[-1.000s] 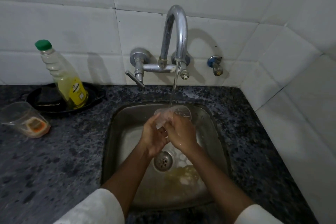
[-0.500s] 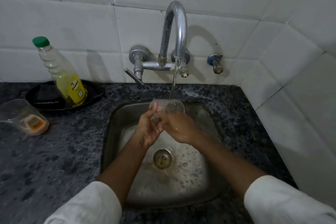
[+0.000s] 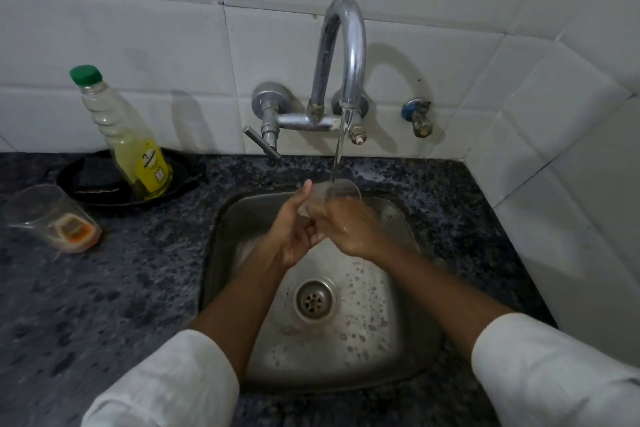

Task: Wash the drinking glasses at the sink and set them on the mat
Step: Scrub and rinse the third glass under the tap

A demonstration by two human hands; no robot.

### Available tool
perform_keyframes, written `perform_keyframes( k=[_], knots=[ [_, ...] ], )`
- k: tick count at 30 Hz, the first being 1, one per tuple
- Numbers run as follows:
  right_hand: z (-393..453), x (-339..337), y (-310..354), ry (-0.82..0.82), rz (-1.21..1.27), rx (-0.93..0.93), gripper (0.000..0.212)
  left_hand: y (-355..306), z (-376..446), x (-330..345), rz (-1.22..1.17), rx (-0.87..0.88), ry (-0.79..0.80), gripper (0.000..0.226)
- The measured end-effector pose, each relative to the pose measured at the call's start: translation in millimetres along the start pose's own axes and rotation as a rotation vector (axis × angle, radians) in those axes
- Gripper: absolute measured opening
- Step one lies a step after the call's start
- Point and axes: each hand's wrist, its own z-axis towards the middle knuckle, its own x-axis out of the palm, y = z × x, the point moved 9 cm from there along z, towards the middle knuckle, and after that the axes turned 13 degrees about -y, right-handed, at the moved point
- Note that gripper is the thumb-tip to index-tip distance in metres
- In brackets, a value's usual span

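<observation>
Hands, left point(image 3: 294, 236) and right point(image 3: 349, 229), stayed clasped round a clear drinking glass point(image 3: 332, 194) under the tap's stream point(image 3: 337, 149), now raised nearer the sink's point(image 3: 221, 253) back rim.

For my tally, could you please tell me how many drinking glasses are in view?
2: one glass held under the tap by both hands, one lying glass on the left counter. Others may be out of frame.
</observation>
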Motion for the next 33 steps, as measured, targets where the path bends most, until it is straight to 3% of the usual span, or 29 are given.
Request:
perform_keyframes(
  k=[2,3,4,7,8,10,13,14,17,18,20,23,24,25,27,28,29,31,33],
  knots=[
    [3,3,-12,-0.149,0.616,0.418,0.021,-2,-5,8,-0.157,0.042,0.061,0.036],
    [1,4,-12,-0.166,0.757,0.494,0.021,-5,-5,8,-0.195,0.065,0.072,0.029],
    [-1,-1,-5,-0.143,0.685,0.419,0.022,-9,-2,6,-0.184,0.082,0.066,0.028],
    [-10,0,8,0.122,-0.228,-0.131,0.021,-10,7,-5,0.069,0.006,-0.062,0.038],
    [-12,2,2,0.164,-0.357,-0.196,0.017,-6,9,-10,0.164,-0.030,-0.109,0.039],
    [-6,2,-1,0.124,-0.219,-0.102,0.018,3,6,-9,0.199,-0.054,-0.089,0.042],
    [5,2,-15,-0.123,0.475,0.408,0.022,4,0,4,-0.094,0.031,0.041,0.037],
    [3,2,-12,-0.162,0.501,0.408,0.022,1,2,3,-0.164,0.065,0.067,0.032],
    [-6,11,7,-0.021,-0.082,-0.137,0.022,-8,11,-6,-0.070,0.034,-0.002,0.041],
    [-9,14,1,0.046,-0.226,-0.216,0.022,-6,14,-9,0.030,0.000,-0.044,0.044],
    [-6,15,-7,0.048,-0.136,-0.178,0.015,-1,15,-13,0.139,-0.022,-0.076,0.045],
    [7,9,-14,-0.167,0.405,0.258,0.020,-3,2,2,-0.051,0.060,0.049,0.035],
    [7,9,-12,-0.198,0.450,0.295,0.021,-6,2,3,-0.105,0.089,0.090,0.031],
    [5,5,-4,-0.182,0.323,0.178,0.023,-9,1,3,-0.114,0.098,0.093,0.028],
    [-4,10,13,0.009,-0.202,-0.171,0.025,-12,6,-5,-0.034,0.044,-0.004,0.029],
    [-9,9,10,0.063,-0.349,-0.238,0.023,-10,10,-11,0.068,0.012,-0.067,0.032],
    [-9,6,7,0.068,-0.346,-0.236,0.017,-7,12,-14,0.149,-0.009,-0.105,0.035],
    [0,2,0,0.003,-0.033,-0.006,0.017,-2,8,-10,0.161,0.011,-0.073,0.037],
    [8,7,-11,-0.130,0.461,0.299,0.024,-4,5,0,-0.058,0.063,0.028,0.031]
  ],
)
